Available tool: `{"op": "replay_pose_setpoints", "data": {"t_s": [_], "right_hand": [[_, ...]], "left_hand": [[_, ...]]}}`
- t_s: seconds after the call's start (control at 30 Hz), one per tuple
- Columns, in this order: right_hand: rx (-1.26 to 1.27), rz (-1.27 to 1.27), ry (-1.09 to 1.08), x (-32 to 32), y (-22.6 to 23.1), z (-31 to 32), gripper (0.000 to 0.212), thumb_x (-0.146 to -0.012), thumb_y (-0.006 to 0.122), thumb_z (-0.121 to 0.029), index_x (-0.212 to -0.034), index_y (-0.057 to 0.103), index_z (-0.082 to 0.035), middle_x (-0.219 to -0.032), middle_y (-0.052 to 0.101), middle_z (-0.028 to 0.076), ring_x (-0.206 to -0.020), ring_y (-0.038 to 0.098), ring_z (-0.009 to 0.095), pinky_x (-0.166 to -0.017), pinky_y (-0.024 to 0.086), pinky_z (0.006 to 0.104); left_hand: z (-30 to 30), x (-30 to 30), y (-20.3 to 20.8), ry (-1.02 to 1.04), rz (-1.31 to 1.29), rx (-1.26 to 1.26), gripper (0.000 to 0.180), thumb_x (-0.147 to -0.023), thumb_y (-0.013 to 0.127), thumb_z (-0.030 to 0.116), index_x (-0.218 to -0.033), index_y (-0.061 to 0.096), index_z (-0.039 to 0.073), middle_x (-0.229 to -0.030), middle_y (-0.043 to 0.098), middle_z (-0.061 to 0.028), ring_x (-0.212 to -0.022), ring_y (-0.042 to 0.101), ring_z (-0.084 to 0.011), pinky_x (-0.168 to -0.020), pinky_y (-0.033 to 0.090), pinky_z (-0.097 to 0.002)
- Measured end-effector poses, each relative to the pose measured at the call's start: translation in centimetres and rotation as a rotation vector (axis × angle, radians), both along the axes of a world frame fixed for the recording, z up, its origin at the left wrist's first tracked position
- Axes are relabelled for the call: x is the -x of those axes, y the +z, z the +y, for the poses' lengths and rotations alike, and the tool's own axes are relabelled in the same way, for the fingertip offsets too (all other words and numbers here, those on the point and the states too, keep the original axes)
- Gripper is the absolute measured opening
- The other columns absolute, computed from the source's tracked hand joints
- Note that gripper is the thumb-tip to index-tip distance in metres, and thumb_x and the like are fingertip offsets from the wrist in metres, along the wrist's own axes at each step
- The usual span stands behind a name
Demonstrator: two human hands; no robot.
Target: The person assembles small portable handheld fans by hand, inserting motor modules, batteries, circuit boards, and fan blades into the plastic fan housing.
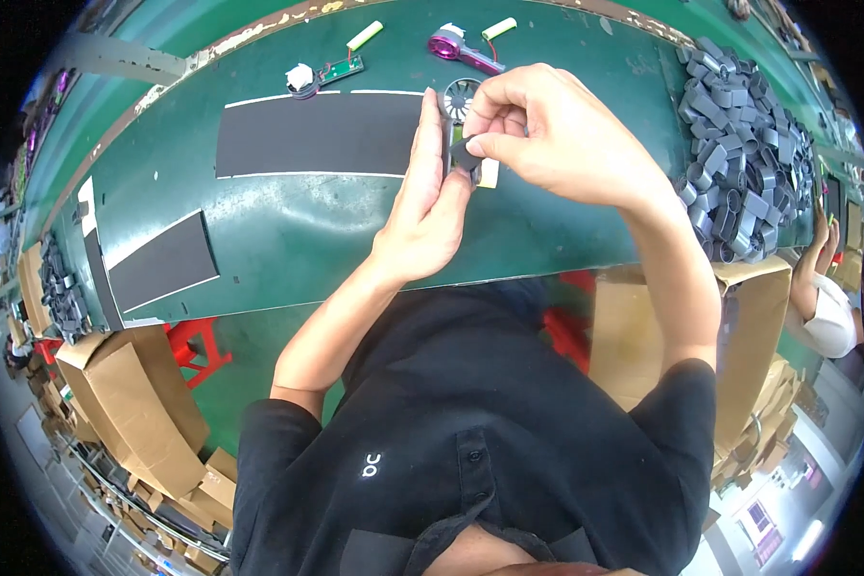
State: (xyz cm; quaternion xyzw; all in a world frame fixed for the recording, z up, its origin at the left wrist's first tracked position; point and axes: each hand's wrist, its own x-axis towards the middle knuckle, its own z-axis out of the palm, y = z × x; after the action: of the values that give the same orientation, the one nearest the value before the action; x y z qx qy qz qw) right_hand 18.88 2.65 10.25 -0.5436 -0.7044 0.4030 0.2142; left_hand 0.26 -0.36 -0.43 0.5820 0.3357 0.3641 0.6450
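Note:
A small handheld fan [459,99] with a round bladed head rests against my left hand [420,219], whose fingers lie straight along its left side with the thumb near its lower end. Over the fan's handle, my right hand [571,144] pinches a small dark piece [466,154] between thumb and fingertips. A bit of green shows on the handle beside that piece. Beneath and to the left of the fan lies a black sheet [312,136] with light edges. My fingers hide most of the handle.
Farther back lie a purple fan [445,44] and an opened fan part with a green circuit board [341,69], near yellow-green battery cells [365,36]. Grey plastic sleeves [739,154] are heaped at right. Another black sheet [163,264] lies left. Cardboard boxes [134,398] flank the table [288,226].

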Motion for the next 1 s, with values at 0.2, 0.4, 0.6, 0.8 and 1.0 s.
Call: {"op": "replay_pose_setpoints", "data": {"t_s": [0.2, 0.4, 0.6, 0.8, 1.0], "right_hand": [[-0.12, -0.133, -0.096, 1.2, -1.5, -0.5, 0.011, -0.079, 0.067, -0.008, -0.08, 0.071, 0.002, -0.073, 0.07, 0.018, -0.077, 0.072, 0.034, -0.075, 0.055, 0.0443], [-0.098, -0.114, -0.132, 2.2, -2.4, -0.3, 0.012, -0.081, 0.071, -0.007, -0.085, 0.07, 0.004, -0.073, 0.069, 0.015, -0.067, 0.068, 0.022, -0.066, 0.053, 0.0361], [-0.148, -0.087, -0.237, 2.9, -2.9, -0.9, 0.006, -0.075, 0.064, -0.005, -0.076, 0.067, 0.0, -0.07, 0.068, 0.019, -0.072, 0.071, 0.039, -0.071, 0.056, 0.0463], [-0.166, -0.199, -0.243, 2.6, -3.6, -0.9, 0.011, -0.082, 0.067, -0.006, -0.086, 0.069, 0.003, -0.075, 0.069, 0.019, -0.069, 0.069, 0.033, -0.065, 0.052, 0.0405], [-0.278, 0.049, -0.25, 2.0, -4.5, -0.9, 0.008, -0.081, 0.066, -0.006, -0.083, 0.068, 0.002, -0.074, 0.066, 0.017, -0.07, 0.069, 0.032, -0.064, 0.053, 0.0418]], "left_hand": [[-0.1, -0.7, -0.8, 0.043, -0.01, -0.084, 0.078, -0.1, 0.04, -0.003, -0.162, -0.006, -0.004, -0.165, 0.016, -0.0296, -0.155, 0.02, -0.0387, -0.125, 0.02, -0.0428], [0.2, -0.9, -1.9, 0.114, 0.226, -0.246, 0.077, -0.099, 0.041, -0.005, -0.161, -0.005, -0.007, -0.16, 0.021, -0.0341, -0.152, 0.027, -0.0443, -0.124, 0.024, -0.0458], [0.3, -1.3, -1.7, 0.128, 0.25, -0.266, 0.07, -0.107, 0.038, 0.001, -0.163, -0.005, -0.004, -0.167, 0.018, -0.0223, -0.154, 0.023, -0.0257, -0.125, 0.021, -0.0366], [0.6, -1.7, -2.0, 0.21, 0.191, -0.424, 0.072, -0.098, 0.043, -0.006, -0.16, 0.005, -0.01, -0.143, 0.039, -0.0285, -0.132, 0.046, -0.0403, -0.115, 0.035, -0.0442], [1.3, -1.1, -1.1, 0.155, 0.142, -0.353, 0.077, -0.096, 0.043, 0.002, -0.16, 0.003, -0.011, -0.138, 0.04, -0.0272, -0.125, 0.048, -0.039, -0.113, 0.036, -0.0442]]}}
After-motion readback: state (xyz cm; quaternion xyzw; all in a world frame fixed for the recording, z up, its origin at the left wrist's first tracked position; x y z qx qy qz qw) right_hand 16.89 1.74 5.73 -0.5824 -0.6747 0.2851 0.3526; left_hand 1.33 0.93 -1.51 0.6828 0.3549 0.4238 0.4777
